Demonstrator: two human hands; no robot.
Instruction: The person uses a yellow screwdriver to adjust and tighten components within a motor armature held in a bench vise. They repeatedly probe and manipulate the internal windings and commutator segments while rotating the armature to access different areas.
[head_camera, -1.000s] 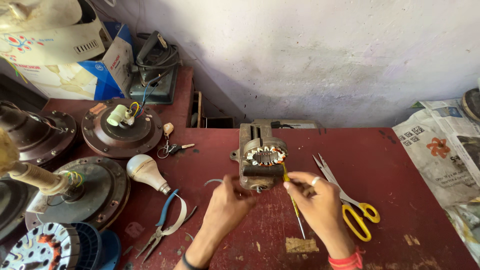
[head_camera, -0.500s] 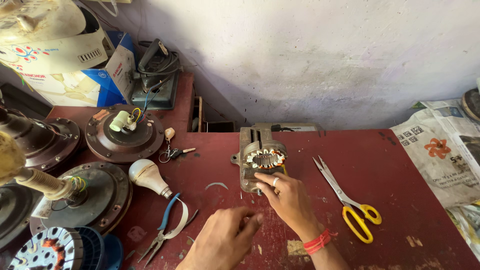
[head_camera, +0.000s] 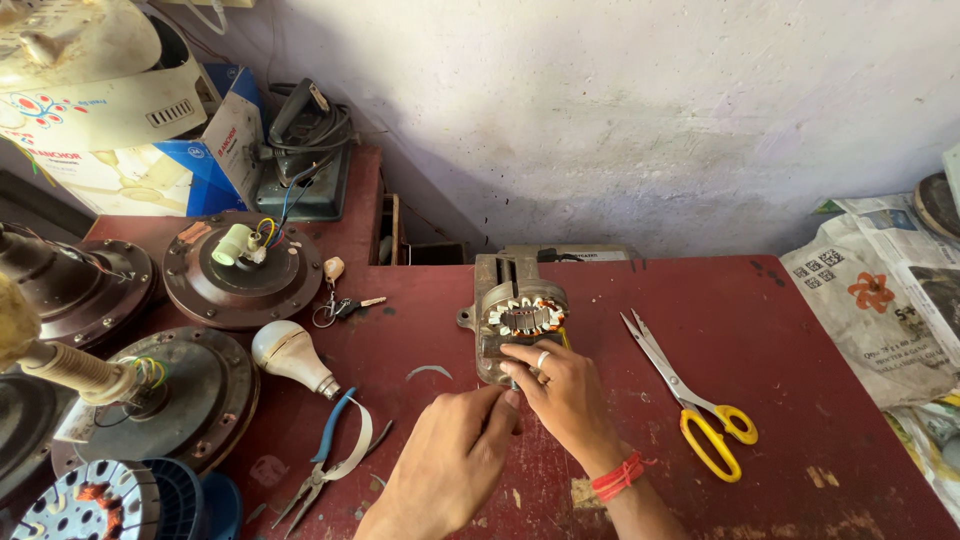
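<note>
The small motor stator (head_camera: 522, 318), just beyond both hands, is touched by the right hand (head_camera: 562, 392), nearer; the left hand (head_camera: 455, 455) is seen loosely curled, its grasp unclear.

Both forearms reach up from the lower edge of the view and meet in the middle. The left hand (head_camera: 455, 462) lies palm down, fingers curled in, its fingertips touching the right hand (head_camera: 562, 392). The right hand bends leftward at the wrist, ring on one finger, red thread band around the wrist.
</note>
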